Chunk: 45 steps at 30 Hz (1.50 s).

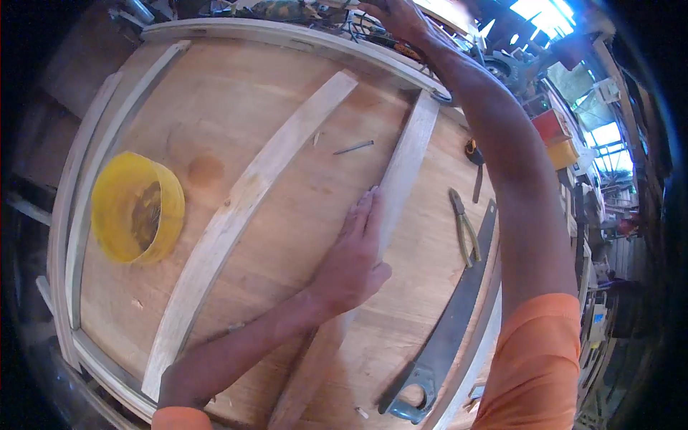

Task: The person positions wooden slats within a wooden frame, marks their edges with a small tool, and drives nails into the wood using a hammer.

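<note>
My left hand (355, 254) lies on a long wooden strip (408, 154), its fingers stretched out along the strip and its thumb to the right. The strip runs across a plywood panel (287, 236). At the top edge of the view, beyond the panel's far rail, my right hand (401, 20) is partly cut off over a pile of tools and cords. One finger of it shows stretched out to the left, and I see nothing held in it. A second wooden strip (251, 183) lies left of my left hand, with a nail-like metal piece (353, 147) between the strips.
At the left, a yellow bucket (172, 208) holds small dark pieces, perhaps nails. Pliers (462, 226) and a handsaw (451, 322) lie to the right, below a black-and-yellow tape measure (474, 152). A wooden rail (287, 36) borders the panel's far side.
</note>
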{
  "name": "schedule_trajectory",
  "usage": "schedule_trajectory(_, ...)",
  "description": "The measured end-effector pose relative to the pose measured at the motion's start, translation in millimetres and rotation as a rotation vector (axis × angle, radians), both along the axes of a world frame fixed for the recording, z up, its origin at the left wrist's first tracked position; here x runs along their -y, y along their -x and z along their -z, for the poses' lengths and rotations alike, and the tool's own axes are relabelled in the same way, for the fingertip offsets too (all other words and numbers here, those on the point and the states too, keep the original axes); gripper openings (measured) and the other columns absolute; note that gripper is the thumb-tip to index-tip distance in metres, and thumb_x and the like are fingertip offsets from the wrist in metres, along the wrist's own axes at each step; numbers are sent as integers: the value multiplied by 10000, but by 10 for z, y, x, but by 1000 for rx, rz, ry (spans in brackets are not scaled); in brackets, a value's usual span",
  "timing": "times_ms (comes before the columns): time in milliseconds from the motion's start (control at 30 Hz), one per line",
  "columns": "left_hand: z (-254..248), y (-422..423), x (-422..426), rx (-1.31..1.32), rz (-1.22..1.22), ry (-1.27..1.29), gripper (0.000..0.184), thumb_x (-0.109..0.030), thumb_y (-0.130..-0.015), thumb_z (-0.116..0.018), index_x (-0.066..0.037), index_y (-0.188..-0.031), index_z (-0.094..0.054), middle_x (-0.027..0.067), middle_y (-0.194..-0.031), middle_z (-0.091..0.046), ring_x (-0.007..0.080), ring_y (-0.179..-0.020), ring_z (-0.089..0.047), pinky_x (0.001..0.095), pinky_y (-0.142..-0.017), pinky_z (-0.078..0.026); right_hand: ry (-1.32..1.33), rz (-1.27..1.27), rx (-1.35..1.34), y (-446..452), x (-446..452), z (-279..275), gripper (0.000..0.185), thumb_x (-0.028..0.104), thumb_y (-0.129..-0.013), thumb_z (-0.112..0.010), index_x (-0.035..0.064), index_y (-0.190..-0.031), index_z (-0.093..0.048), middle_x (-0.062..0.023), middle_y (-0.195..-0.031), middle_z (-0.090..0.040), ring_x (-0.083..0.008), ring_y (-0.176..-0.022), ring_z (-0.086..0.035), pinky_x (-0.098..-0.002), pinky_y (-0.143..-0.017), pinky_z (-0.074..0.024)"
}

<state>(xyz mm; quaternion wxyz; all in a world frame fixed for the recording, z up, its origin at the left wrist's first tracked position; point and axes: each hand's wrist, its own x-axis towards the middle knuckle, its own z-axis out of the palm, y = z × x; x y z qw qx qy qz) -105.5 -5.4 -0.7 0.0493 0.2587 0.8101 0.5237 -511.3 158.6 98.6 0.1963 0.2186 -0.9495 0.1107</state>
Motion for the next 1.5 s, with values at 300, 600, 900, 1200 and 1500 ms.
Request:
schedule_trajectory(300, 40, 1, -43, -92, -1, 81, 1026, -46, -765, -633, 111, -1594, -49, 351, -1636, -177, 525, -1525, -180, 513, -1272, -204, 243, -163, 370, -710, 250, -198, 506, 523, -955, -696, 18, -944, -730, -60, -662, -652, -156, -521, -570, -381, -447, -442)
schedule_trajectory(600, -57, 7, -17, -43, -1, 116, 1006, -23, -777, -608, 97, -1600, -44, 346, -1636, -178, 524, -1523, -188, 507, -1264, -230, 862, -189, -94, -390, -177, -711, 474, 508, -1010, -639, 44, -946, -713, -57, -524, -565, -155, -400, -505, -353, -403, -378)
schedule_trajectory(900, -19, -11, -9, -22, -9, 3, 1021, -2, -764, -650, 110, -1591, -63, 362, -1618, -202, 517, -1520, -200, 502, -1268, -216, 10, 336, 38, -178, -776, -664, 478, 499, -940, -587, 42, -885, -716, -102, -677, -688, -221, -684, -727, -391, -694, -570)
schedule_trajectory(1200, -20, 30, 2, -26, 0, 15, 1001, -21, -770, -626, 111, -1591, -68, 349, -1635, -197, 506, -1538, -169, 496, -1282, -175, 206, 470, 191, 344, -1245, -286, 584, 370, -881, -670, -143, -1149, -591, -197, -827, -730, -298, -787, -756, -407, -737, -606)
schedule_trajectory(1500, 8, 18, -30, -12, -15, 45, 1008, -34, -765, -594, 87, -1604, -50, 334, -1646, -188, 506, -1536, -175, 511, -1284, -168, 211, 492, 12, 292, -1214, 158, 456, 386, -957, -596, -7, -1185, -636, -181, -884, -736, -318, -764, -746, -447, -754, -575)
